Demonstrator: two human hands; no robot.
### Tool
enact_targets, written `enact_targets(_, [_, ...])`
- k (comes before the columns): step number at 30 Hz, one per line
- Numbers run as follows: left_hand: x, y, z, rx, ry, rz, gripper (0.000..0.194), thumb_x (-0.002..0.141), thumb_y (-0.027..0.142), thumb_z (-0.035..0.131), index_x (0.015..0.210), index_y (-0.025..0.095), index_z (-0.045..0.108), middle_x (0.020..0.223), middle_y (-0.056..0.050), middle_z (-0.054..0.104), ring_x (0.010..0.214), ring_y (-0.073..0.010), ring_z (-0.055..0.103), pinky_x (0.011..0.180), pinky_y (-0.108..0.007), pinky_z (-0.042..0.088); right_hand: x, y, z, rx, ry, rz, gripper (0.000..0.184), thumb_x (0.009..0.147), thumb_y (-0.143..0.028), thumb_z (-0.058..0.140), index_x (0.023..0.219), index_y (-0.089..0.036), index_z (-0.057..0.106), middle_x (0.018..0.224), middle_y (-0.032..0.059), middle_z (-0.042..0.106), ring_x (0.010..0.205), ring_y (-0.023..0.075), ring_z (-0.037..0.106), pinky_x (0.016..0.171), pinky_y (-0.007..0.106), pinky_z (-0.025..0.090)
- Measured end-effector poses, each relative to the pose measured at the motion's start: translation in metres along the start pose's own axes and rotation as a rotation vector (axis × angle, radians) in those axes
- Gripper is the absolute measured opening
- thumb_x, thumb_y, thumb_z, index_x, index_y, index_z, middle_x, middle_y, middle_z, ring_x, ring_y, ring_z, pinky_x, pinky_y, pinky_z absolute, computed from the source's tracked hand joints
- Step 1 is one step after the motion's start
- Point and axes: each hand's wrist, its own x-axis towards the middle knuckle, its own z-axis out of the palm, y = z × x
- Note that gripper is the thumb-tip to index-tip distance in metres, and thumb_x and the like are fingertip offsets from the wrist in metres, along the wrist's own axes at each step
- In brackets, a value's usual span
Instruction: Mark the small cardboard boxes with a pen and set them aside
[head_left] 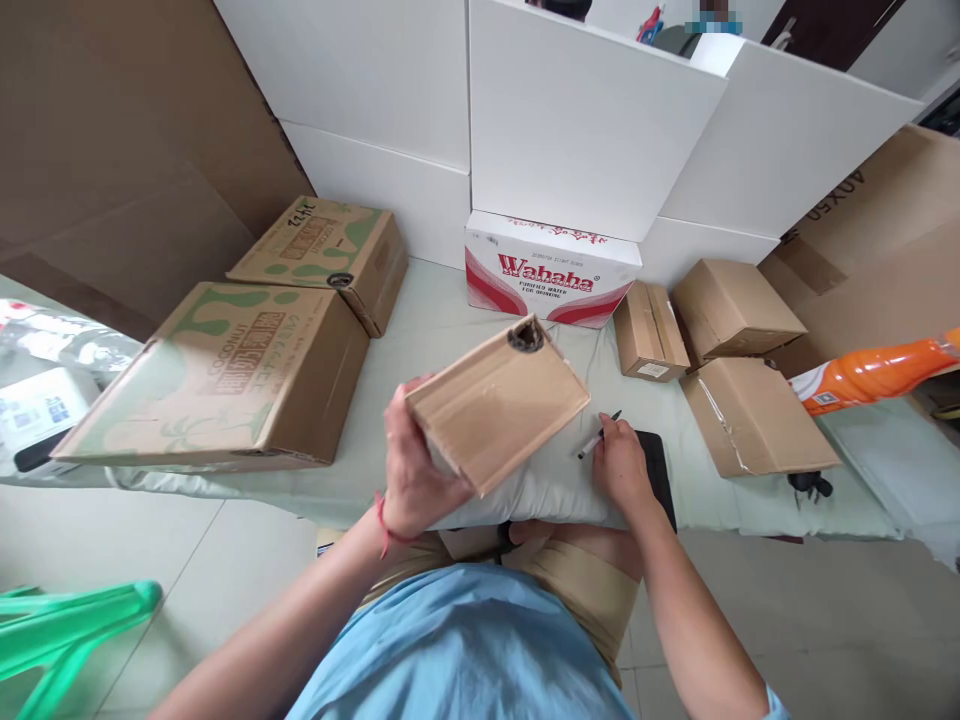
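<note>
White panels (570, 120) rise at 12 o'clock behind a long surface (431, 295) covered in pale green; a tiled floor (187, 560) shows at 8. Before the panels, at 1, stands a red-and-white Wahaha carton (551, 270). 2 coconut cartons (217, 375) rest at 9 to 10 o'clock, 3 plain brown boxes (757, 415) at 3. Centrally, the left hand (420, 470) grips a small cardboard box (499, 410), tilted above the surface. At 4, the right hand (621, 462) holds a pen (590, 447), beside a flat black object (660, 475).
</note>
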Motion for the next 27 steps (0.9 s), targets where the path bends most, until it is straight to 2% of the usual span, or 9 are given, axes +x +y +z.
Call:
enact_targets(2, [0.025,-0.013,0.033,-0.098,-0.003,0.085,0.148,0.058,0.070,0.097,0.169,0.018,0.014,0.156,-0.026,0.048,0.144,-0.0467,0.054,0.120,-0.062,0.046,0.005,0.006,0.000,0.019,0.009,-0.004,0.063,0.095,-0.006,0.046,0.158,-0.002,0.049,0.117,0.0202,0.070,0.107,0.0294,0.066,0.099,0.039,0.051])
enact_targets(5, [0.056,-0.028,0.084,-0.188,-0.007,0.090,0.149,0.064,0.070,0.095,0.171,0.018,0.005,0.162,-0.028,0.039,0.154,-0.0452,0.044,0.127,-0.060,0.039,0.000,0.025,-0.008,0.045,0.159,0.015,0.067,0.100,-0.019,0.048,0.164,-0.004,0.038,0.122,0.0207,0.069,0.114,0.0336,0.063,0.104,0.046,0.049])
enact_targets(9, [0.074,-0.040,0.118,-0.235,-0.005,0.063,0.160,0.057,0.076,0.096,0.171,0.017,0.001,0.164,-0.031,0.034,0.157,-0.0469,0.039,0.129,-0.062,0.036,-0.037,0.055,-0.005,-0.022,0.297,0.253,0.077,0.103,-0.046,0.054,0.163,-0.002,0.036,0.142,0.0306,0.062,0.128,0.0429,0.058,0.107,0.053,0.046])
enact_targets(14, [0.094,-0.057,0.111,-0.343,-0.224,0.048,0.144,0.065,0.069,0.094,0.173,0.021,0.012,0.172,-0.029,0.028,0.163,-0.0460,0.030,0.119,-0.060,0.051,-0.082,0.058,0.014,-0.102,0.096,0.388,0.079,0.101,-0.056,0.055,0.160,-0.004,0.044,0.148,0.0314,0.060,0.129,0.0461,0.059,0.102,0.051,0.049])
enact_targets(16, [0.106,-0.067,0.104,-0.367,-0.328,-0.004,0.132,0.069,0.063,0.093,0.173,0.025,0.021,0.178,-0.026,0.019,0.165,-0.0486,0.023,0.111,-0.060,0.058,-0.084,0.053,0.015,-0.112,0.097,0.394,0.075,0.102,-0.053,0.054,0.158,-0.003,0.048,0.146,0.0307,0.062,0.127,0.0455,0.060,0.103,0.050,0.048])
enact_targets(19, [0.123,-0.076,0.095,-0.431,-0.411,-0.103,0.120,0.079,0.054,0.087,0.175,0.029,0.018,0.180,-0.026,0.010,0.162,-0.0531,0.030,0.102,-0.065,0.061,-0.076,0.049,0.011,-0.126,0.106,0.438,0.078,0.100,-0.050,0.061,0.155,0.004,0.049,0.137,0.0337,0.066,0.121,0.0463,0.062,0.104,0.051,0.048])
enact_targets(22, [0.131,-0.063,0.082,-0.442,-0.409,-0.047,0.109,0.090,0.051,0.077,0.176,0.034,0.012,0.182,-0.022,0.012,0.162,-0.0507,0.032,0.112,-0.071,0.052,-0.069,0.051,0.008,-0.142,0.101,0.494,0.087,0.096,-0.055,0.067,0.154,0.009,0.049,0.134,0.0365,0.065,0.120,0.0476,0.063,0.104,0.051,0.048])
enact_targets(25, [0.135,-0.029,0.070,-0.256,-0.323,0.210,0.106,0.089,0.056,0.079,0.174,0.030,0.022,0.185,-0.017,0.008,0.168,-0.0498,0.015,0.127,-0.073,0.032,-0.071,0.055,0.009,-0.150,0.099,0.511,0.092,0.094,-0.062,0.068,0.152,0.008,0.052,0.136,0.0379,0.063,0.121,0.0484,0.062,0.101,0.052,0.049])
enact_targets(27, [0.142,-0.003,0.069,-0.126,-0.317,0.364,0.090,0.093,0.055,0.075,0.169,0.030,0.036,0.184,-0.014,0.019,0.169,-0.0490,0.014,0.132,-0.075,0.015,-0.075,0.058,0.009,-0.152,0.089,0.513,0.093,0.093,-0.067,0.067,0.150,0.005,0.055,0.136,0.0377,0.062,0.121,0.0483,0.062,0.100,0.052,0.049])
